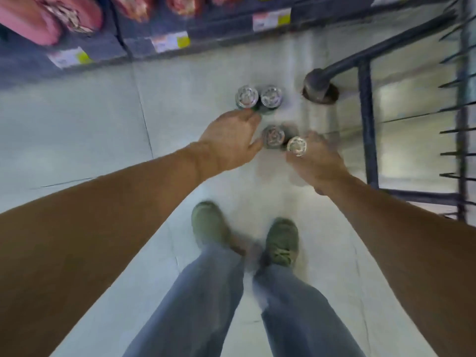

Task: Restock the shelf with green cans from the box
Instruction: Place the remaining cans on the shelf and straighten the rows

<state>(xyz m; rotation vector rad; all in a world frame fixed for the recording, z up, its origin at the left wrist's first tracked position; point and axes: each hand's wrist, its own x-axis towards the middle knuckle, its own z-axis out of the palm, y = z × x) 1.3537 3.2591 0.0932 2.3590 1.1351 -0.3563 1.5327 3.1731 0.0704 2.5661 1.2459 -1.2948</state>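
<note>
- Cans stand upright on the pale floor: a far pair [258, 97] touching side by side, a nearer can [273, 136] between the hands.
- The right hand [315, 157] curls round a fourth can [296, 146].
- The left hand [229, 141] reaches in, fingers spread, touching the far pair; whether it grips is unclear.
- A dark metal cart [367, 104] stands to the right, shelf edge [159, 45] beyond.

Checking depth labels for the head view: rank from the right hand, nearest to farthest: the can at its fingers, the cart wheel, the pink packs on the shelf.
1. Can: at the fingertips of the right hand, which seems to grip it.
2. Cart wheel: above the hand in the picture, on the floor.
3. Pink packs: top left corner, on the shelf.
</note>
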